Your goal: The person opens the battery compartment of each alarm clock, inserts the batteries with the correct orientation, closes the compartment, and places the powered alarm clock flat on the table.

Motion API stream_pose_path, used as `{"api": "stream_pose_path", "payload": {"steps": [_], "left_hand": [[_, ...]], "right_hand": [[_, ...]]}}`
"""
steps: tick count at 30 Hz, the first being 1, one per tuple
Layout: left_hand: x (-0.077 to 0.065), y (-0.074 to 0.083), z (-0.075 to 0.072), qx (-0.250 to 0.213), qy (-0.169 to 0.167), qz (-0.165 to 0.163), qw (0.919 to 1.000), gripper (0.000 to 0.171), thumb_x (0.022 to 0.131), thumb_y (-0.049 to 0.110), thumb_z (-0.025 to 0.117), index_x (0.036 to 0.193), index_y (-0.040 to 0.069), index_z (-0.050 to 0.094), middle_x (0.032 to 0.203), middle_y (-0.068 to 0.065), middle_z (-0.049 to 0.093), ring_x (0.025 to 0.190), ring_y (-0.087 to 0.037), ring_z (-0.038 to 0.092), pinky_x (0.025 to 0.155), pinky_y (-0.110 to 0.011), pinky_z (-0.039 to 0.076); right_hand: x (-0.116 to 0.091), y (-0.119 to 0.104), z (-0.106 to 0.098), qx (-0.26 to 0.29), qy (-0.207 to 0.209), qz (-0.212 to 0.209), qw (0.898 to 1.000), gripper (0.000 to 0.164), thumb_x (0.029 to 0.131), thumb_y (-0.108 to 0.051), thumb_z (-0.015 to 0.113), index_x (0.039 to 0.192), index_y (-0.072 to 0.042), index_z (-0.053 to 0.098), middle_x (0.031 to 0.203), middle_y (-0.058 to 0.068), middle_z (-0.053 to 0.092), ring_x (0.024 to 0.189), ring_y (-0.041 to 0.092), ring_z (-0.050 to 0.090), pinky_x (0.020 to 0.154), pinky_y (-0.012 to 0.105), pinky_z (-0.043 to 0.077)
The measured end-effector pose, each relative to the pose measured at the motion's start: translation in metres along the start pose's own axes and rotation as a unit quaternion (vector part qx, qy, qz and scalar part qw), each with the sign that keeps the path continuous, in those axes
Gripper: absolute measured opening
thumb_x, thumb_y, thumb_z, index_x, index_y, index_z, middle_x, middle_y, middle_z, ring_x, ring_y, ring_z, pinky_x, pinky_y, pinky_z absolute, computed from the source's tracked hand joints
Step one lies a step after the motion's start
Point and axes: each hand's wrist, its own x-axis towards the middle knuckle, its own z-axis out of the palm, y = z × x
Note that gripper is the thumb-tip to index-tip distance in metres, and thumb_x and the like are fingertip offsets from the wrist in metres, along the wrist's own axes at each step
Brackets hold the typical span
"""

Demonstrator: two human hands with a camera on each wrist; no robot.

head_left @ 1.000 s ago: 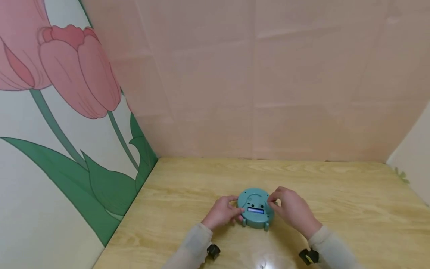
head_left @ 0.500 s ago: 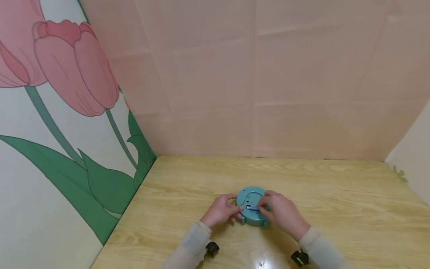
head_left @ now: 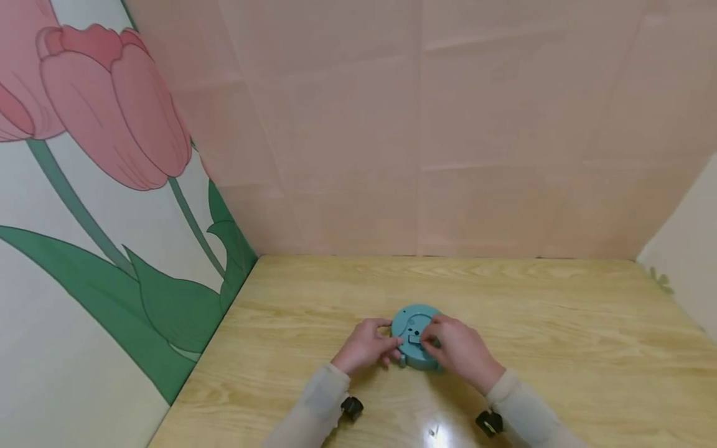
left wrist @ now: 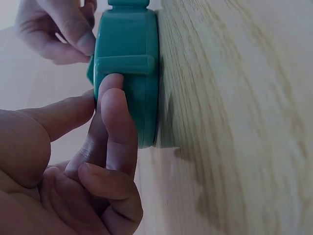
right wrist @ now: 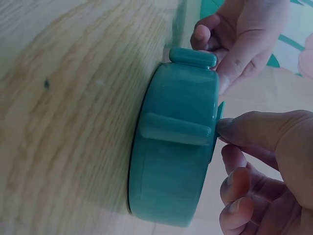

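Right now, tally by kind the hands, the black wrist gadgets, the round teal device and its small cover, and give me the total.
Hands: 2, left hand and right hand
Black wrist gadgets: 2
Round teal device: 1
Small teal cover: 1
Total: 6

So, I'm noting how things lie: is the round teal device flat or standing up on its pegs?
Flat: both wrist views show one broad side of the teal device against the table, its pegs sticking out sideways.
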Motion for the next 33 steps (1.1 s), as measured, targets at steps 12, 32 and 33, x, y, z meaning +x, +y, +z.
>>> {"api": "stream_pose_path", "payload": {"steps": [12,32,33], "left_hand": [[0.0015,0.0009,0.0023,0.005,-0.003,0.002,1.0000,0.060,0.095,0.019,0.070,0.144,-0.005,0.046,0.075,-0.007,0.074,0.058,-0.018,0.066,0.056,-0.031,0.056],[0.0007,0.0016,-0.0016,0.009,-0.008,0.002,0.9999,0.060,0.095,0.019,0.070,0.143,-0.008,0.045,0.077,-0.009,0.074,0.055,-0.013,0.062,0.058,-0.032,0.057],[0.0009,0.0013,-0.0018,0.008,-0.009,0.002,0.9999,0.060,0.095,0.019,0.070,0.143,-0.008,0.045,0.077,-0.010,0.074,0.055,-0.014,0.062,0.058,-0.032,0.057]], "right_hand": [[-0.0012,0.0050,0.0063,0.000,0.008,-0.007,1.000,0.008,0.079,-0.014,0.083,0.081,-0.017,0.076,0.079,-0.010,0.058,0.069,0.004,0.055,0.057,0.022,0.049],[0.0042,0.0027,0.0102,0.038,-0.008,0.046,0.998,0.009,0.082,-0.013,0.080,0.079,-0.019,0.074,0.080,-0.010,0.059,0.072,0.005,0.055,0.062,0.029,0.052],[0.0041,0.0028,0.0104,0.040,-0.007,0.046,0.998,0.009,0.082,-0.013,0.080,0.079,-0.019,0.074,0.081,-0.010,0.059,0.072,0.006,0.055,0.063,0.029,0.052]]}}
